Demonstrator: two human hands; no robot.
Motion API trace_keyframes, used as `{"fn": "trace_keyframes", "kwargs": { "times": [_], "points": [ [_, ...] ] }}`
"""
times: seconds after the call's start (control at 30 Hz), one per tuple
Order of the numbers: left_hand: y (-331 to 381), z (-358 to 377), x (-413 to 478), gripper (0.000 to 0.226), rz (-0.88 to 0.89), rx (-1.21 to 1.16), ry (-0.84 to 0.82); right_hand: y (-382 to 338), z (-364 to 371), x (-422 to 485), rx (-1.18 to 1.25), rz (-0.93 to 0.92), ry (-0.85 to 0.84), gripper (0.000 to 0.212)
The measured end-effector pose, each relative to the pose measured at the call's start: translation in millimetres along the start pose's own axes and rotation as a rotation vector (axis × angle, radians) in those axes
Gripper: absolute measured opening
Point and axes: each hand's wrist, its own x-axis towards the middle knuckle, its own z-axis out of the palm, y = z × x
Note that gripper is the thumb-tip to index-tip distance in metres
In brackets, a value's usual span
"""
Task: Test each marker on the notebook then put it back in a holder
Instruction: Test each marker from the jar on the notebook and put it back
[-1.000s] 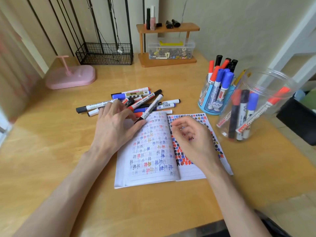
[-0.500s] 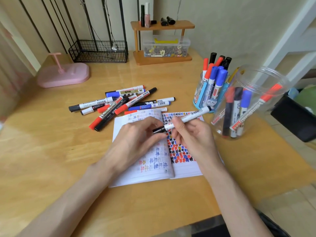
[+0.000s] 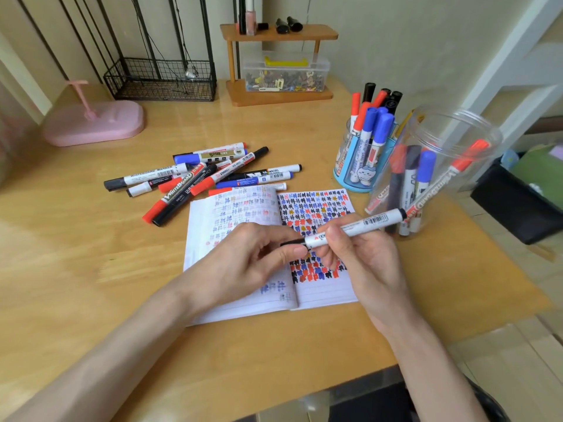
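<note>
One marker (image 3: 353, 228) above notebook (image 3: 320, 290), near jar (image 3: 457, 132)

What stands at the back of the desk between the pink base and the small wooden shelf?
In the head view, a black wire basket stands between the pink base and the wooden shelf.

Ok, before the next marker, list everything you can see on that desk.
notebook: one, white with coloured scribbles, open mid-table
held marker: one, white, black cap, above notebook
loose markers: about eleven, red, blue, black caps, heaped behind notebook
blue holder: one, blue, right of notebook
clear jar: one, transparent, beside blue holder
stored markers: many, same colours, in both
pink stand: one, pink, far left
wire basket: one, black, back left
wooden shelf: one, brown, back centre
clip box: one, clear, inside the shelf
left hand: one, pinching held marker's cap
right hand: one, gripping its barrel
</note>
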Motion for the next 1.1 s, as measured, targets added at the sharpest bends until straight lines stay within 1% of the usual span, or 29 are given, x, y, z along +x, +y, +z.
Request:
{"fn": "trace_keyframes", "kwargs": {
  "times": [0.1,0.17,0.2,0.3,0.37,0.4,0.47,0.5,0.53,0.57,0.63,0.67,0.7,0.73,0.83,0.93,1.03,1.1],
  "points": [
    [2,-2,0,0.034,0.001,-0.088,-0.060,1,-4,-6,-0.008,-0.020,0.005,0.020],
    [2,1,0,0.032,-0.013,-0.087,-0.034,1,0,-8,0.015,-0.021,0.030,0.021],
    [1,4,0,0.030,-0.002,-0.028,0.012,0,5,-8,0.038,-0.012,0.056,0.023],
    [3,17,-2,0.023,0.085,0.279,0.208,1,15,-8,0.075,0.034,0.156,0.032],
    [7,21,-3,0.022,0.148,0.404,0.232,4,15,-8,0.053,0.043,0.196,0.033],
    [9,22,-3,0.020,0.172,0.422,0.220,5,15,-9,0.030,0.040,0.195,0.035],
    [9,22,-2,0.018,0.179,0.378,0.174,4,16,-10,-0.003,0.038,0.188,0.036],
    [9,21,-2,0.021,0.162,0.344,0.153,2,14,-11,-0.006,0.047,0.201,0.036],
    [7,16,-3,0.025,0.127,0.314,0.135,1,8,-10,0.007,0.063,0.248,0.035],
    [3,10,-4,0.027,0.082,0.288,0.125,0,-3,-8,0.033,0.082,0.330,0.033],
    [-6,-4,-10,0.021,-0.005,0.243,0.157,-5,-30,-3,0.063,0.087,0.460,0.029],
    [-9,-8,-11,0.017,-0.023,0.231,0.181,-8,-40,-3,0.041,0.086,0.469,0.030],
    [-11,-8,-10,0.016,-0.028,0.229,0.196,-8,-45,-4,0.009,0.089,0.448,0.030],
    [-12,-5,-7,0.020,-0.012,0.236,0.208,-9,-44,-5,-0.020,0.093,0.406,0.031],
    [-9,12,0,0.033,0.106,0.327,0.195,-9,-34,-10,-0.065,0.071,0.251,0.028],
    [-9,17,0,0.034,0.137,0.374,0.190,-7,-32,-11,-0.090,0.070,0.158,0.028],
    [-10,17,-1,0.035,0.122,0.379,0.217,-2,-34,-12,-0.114,0.115,0.153,0.013],
    [-11,18,-1,0.037,0.110,0.393,0.211,2,-36,-12,-0.137,0.125,0.187,0.010]
  ]
}}
